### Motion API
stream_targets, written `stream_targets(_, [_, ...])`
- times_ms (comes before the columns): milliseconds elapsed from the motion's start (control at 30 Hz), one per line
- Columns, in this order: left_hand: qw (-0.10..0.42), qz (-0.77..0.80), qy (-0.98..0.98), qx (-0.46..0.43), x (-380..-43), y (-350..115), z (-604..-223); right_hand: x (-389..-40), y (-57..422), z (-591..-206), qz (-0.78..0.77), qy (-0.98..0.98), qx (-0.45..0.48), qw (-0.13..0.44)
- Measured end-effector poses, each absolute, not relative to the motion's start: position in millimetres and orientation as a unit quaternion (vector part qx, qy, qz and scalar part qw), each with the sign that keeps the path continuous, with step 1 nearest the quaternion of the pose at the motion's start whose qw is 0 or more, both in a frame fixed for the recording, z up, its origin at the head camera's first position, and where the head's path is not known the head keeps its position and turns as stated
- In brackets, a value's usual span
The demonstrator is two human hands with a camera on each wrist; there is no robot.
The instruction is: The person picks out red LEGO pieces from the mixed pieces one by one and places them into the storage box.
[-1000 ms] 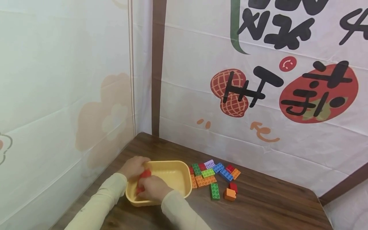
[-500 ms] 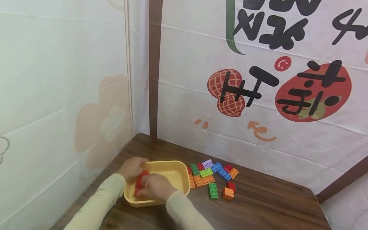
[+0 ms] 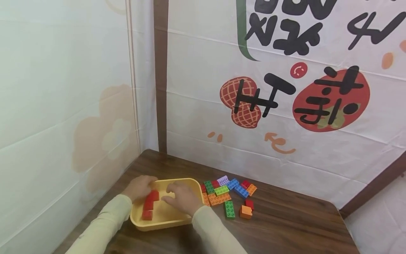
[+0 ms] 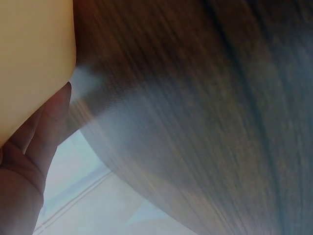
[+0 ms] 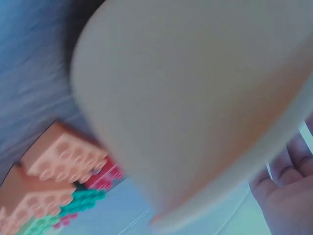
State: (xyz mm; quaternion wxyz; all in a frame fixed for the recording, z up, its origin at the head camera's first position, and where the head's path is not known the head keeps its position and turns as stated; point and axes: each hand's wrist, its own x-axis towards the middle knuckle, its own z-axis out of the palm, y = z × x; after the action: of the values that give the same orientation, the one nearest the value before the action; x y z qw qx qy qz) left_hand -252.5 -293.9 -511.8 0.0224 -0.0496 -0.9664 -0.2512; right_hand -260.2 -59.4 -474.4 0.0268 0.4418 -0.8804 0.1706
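A yellow plastic tub [image 3: 169, 224] stands on the dark wooden table. Inside, along its left end, red toy bricks [image 3: 148, 204] lie in a row. My left hand [image 3: 139, 187] grips the tub's far left rim; in the left wrist view its fingers [image 4: 54, 115] lie along the outer wall. Over the tub's right half hovers my right hand [image 3: 183, 198], fingers loosely bent and thumb apart, holding nothing. The right wrist view has the tub's wall [image 5: 186, 98] large in front, with the right hand's fingers past the rim.
Right of the tub lie several loose bricks, among them an orange one [image 3: 219, 199], a green one [image 3: 229, 210], a blue one [image 3: 241, 191] and an orange block [image 3: 245, 212]. Printed fabric walls [image 3: 203, 106] border the table [image 3: 285, 218] at the back and left.
My right hand has let go of the red bricks and moved right over the tub, uncovering them. The left hand stays at the rim. The head view has turned slightly right.
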Motion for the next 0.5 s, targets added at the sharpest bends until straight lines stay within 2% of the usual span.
stream_targets(200, [0.034, -0.246, -0.967, -0.058, -251, -292, -514, -269, -36, -473, 0.17, -0.892, 0.415, 0.063])
stream_targets(500, [0.032, -0.243, -0.967, -0.065, -250, -293, -511, -293, 10, -477, 0.211, -0.914, 0.343, 0.046])
